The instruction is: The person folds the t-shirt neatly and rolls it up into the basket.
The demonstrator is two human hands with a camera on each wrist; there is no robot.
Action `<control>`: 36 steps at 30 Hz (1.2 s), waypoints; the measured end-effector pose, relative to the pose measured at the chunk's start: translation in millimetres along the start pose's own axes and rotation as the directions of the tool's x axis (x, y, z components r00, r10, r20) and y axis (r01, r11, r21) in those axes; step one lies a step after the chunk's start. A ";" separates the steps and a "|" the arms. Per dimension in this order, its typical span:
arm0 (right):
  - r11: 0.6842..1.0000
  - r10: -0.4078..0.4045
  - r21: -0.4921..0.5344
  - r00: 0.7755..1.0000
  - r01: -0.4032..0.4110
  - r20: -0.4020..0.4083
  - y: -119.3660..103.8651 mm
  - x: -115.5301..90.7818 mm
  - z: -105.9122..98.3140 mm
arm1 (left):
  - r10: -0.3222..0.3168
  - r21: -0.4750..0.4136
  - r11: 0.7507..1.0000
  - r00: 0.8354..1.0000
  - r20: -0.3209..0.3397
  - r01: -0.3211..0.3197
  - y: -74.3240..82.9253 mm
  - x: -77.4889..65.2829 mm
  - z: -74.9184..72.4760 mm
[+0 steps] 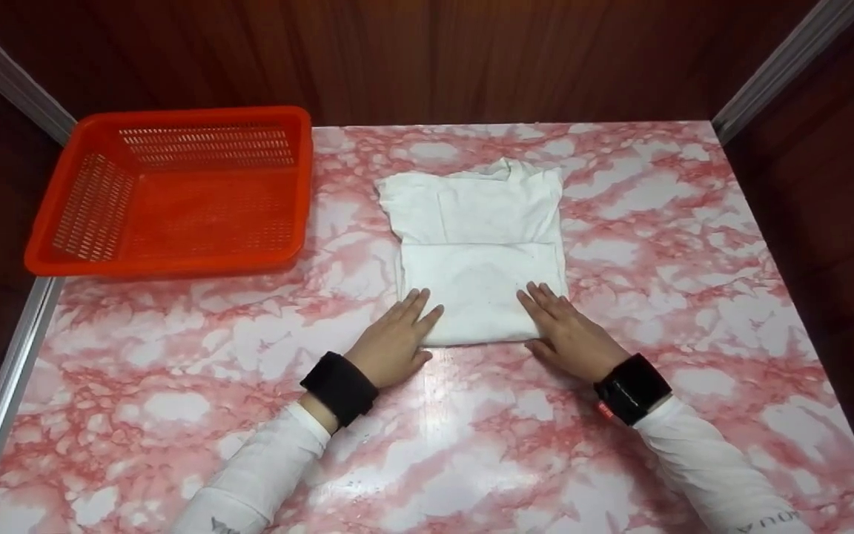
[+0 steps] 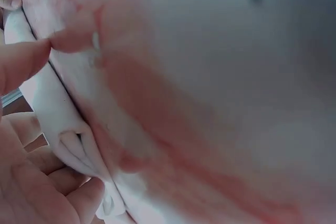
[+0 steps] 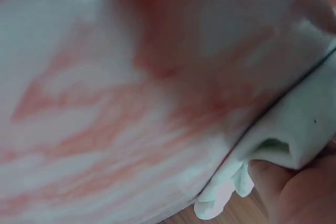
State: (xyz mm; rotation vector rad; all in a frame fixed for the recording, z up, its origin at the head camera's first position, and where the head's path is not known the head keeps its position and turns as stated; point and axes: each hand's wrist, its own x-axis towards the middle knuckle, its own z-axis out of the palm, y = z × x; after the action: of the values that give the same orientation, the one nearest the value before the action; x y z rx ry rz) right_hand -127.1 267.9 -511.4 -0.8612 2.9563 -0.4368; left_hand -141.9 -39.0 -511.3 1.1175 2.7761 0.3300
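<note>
A white T-shirt (image 1: 479,274) lies on the table with its lower part folded up over itself and its collar at the far end. My left hand (image 1: 395,343) rests with spread, straight fingers on the near left corner of the fold. On the near right corner lie the straight fingers of my right hand (image 1: 571,337). In the left wrist view the rolled edge of the T-shirt (image 2: 58,114) runs beside the fingers. The right wrist view has a fingertip (image 3: 262,174) at the open end of the fold (image 3: 299,135).
An orange-red plastic basket (image 1: 212,215) with slotted walls stands at the back left of the pink-and-white marbled table (image 1: 679,297). Dark wood panels (image 1: 471,59) enclose the table at the back and sides, with metal strips (image 1: 12,356) at the corners.
</note>
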 end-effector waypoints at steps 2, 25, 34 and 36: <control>1.000 -0.008 -0.019 1.000 0.008 -0.025 0.0 1.7 1.3 | -0.010 0.004 1.000 1.000 -0.004 0.010 1.1 1.1 -1.1; 0.976 -0.096 -0.212 0.976 0.054 -0.194 -1.1 9.8 10.0 | -0.023 0.284 0.955 0.973 -0.230 0.089 16.4 18.1 4.5; 0.983 -0.118 -0.164 0.973 0.086 -0.197 -3.7 -0.3 8.1 | 0.017 0.344 0.937 0.979 -0.204 0.056 20.6 6.3 3.7; 0.982 -0.122 -0.168 0.972 0.088 -0.201 -6.2 -3.8 8.1 | 0.025 0.353 0.935 0.981 -0.190 0.045 22.2 2.9 3.6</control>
State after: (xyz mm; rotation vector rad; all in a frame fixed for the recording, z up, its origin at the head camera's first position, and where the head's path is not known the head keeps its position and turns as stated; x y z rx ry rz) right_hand -119.8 262.8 -517.7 -1.0543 3.1859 -0.3186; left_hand -128.4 -20.8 -509.3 1.1986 3.0988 -0.0800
